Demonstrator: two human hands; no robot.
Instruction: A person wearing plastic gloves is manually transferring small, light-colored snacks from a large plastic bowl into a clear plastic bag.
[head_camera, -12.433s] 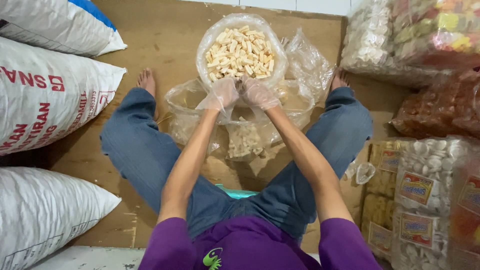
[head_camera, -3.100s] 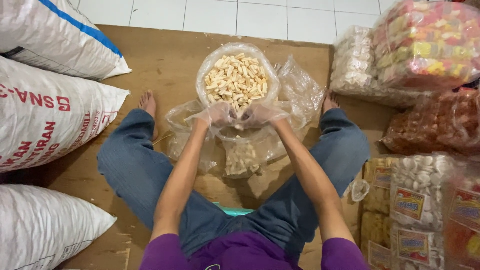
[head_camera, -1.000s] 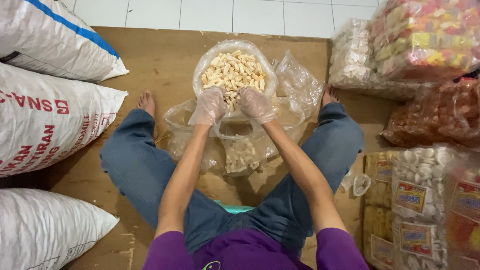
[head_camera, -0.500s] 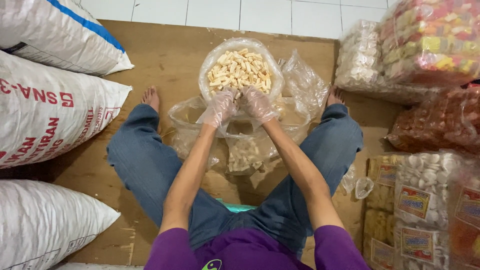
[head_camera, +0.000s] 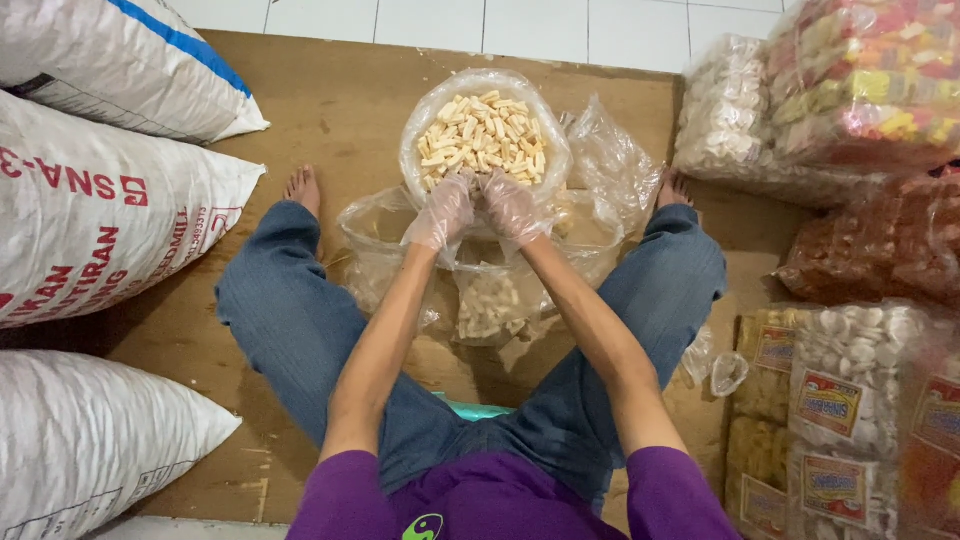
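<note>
The left hand (head_camera: 441, 208) and right hand (head_camera: 510, 205), both in thin clear gloves, sit side by side at the near rim of the big bag (head_camera: 484, 134), a wide-mouthed clear sack of pale stick crackers (head_camera: 482, 141) standing on the wooden floor board (head_camera: 330, 110) between the person's feet. Both hands curl inward with fingers bent over a scoop of crackers at the rim; how tightly they close I cannot tell, since glove film and knuckles hide the fingertips. The crackers look light, dry and brittle, so they likely snap under a squeeze and are best cupped loosely from beneath in a heap, not pinched singly. The gloves and bag film look slippery and limp; the bag probably holds no shape alone and is best taken by a gathered rim. Just below the hands lies one small bag (head_camera: 490, 300), partly filled with the same sticks, on crumpled loose plastic (head_camera: 610, 165). Count: two gloved hands, one big bag, one small bag, crackers too many to count. Three white woven sacks (head_camera: 100, 230) lie to the left; to the right are several packed snack bags (head_camera: 850, 400), white, yellow, orange and mixed colours, overlapping too much for a sure number.
</note>
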